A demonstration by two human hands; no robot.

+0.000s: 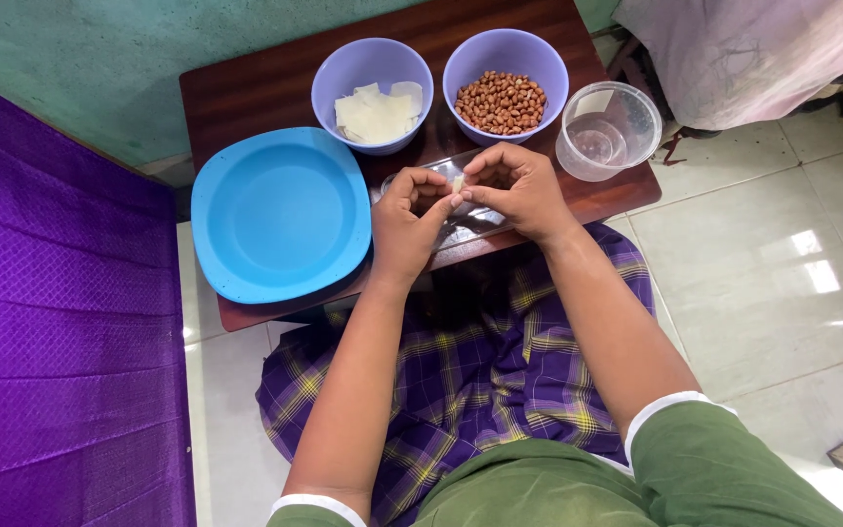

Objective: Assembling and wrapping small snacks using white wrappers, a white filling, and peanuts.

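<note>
The small pale piece (458, 183) sits pinched between the fingertips of both my hands, held just above the near edge of the low wooden table (246, 93). It looks like one of the thin, cream-coloured sheets; I judge it light, soft and easily torn, possibly a little tacky. It should be held at its edges with fingertip pads only, using light pressure, since a firm squeeze would likely crease or split it.

My left hand (407, 220) is curled, thumb and forefinger closed on the left side of the piece. My right hand (519, 190) mirrors it, thumb and forefinger closed on the right side. The fingertips of the two hands touch or nearly touch around it.

Directly beneath the hands lies a shiny clear sheet or tray (465, 229); its exact form cannot be determined.

Beyond the hands stand two lilac bowls. The left bowl (343, 73) holds a stack of similar pale sheets (375, 114). The right bowl (539, 54) holds red-brown peanuts (501, 101). A clear plastic container (626, 102) stands at the table's right end; its contents cannot be determined. A blue plate (280, 215) lies to the left of my hands, with nothing on it.
</note>
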